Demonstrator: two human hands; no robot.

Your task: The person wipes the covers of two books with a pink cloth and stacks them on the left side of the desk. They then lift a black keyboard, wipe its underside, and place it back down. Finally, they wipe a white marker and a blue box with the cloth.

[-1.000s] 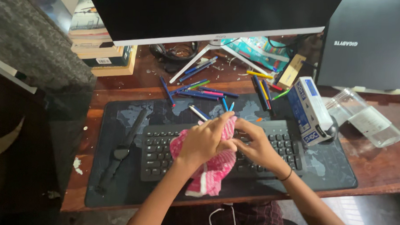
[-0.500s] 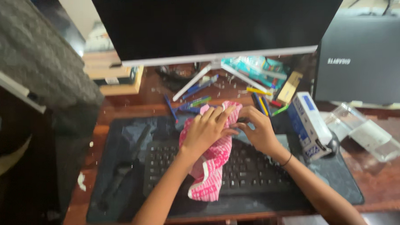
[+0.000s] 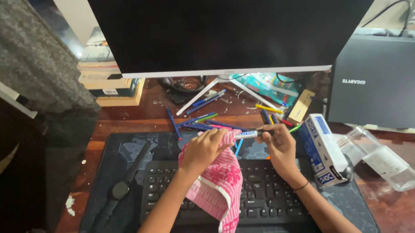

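A: What lay on the left side of the tabletop [image 3: 125, 119]?

B: A stack of books [image 3: 108, 71] stood at the back left. Nearer, a black wristwatch [image 3: 119, 190] lay on the dark desk mat [image 3: 126, 147], just beside the black keyboard [image 3: 261, 197].

A: And the left hand [image 3: 203, 149]?

B: It was clamped on a pink and white cloth [image 3: 219, 187], bunching the top of it around 1 end of a marker pen [image 3: 250, 134]. The rest of the cloth hung down over the keyboard.

A: Where was the pen itself?

B: Held level above the keyboard's far edge, between the 2 hands. The right hand [image 3: 277, 148] was closed on its dark end, fingers pinching the barrel, with a thin band at the wrist.

A: What was behind them?

B: Loose coloured pens [image 3: 203, 121] were scattered under the white stand of a black monitor [image 3: 232, 28].

A: And to the right?

B: A blue and white carton [image 3: 322, 149] stood just beside the right hand. Past it, a clear plastic container [image 3: 383, 158] lay on its side, and a dark grey box [image 3: 376, 83] stood behind.
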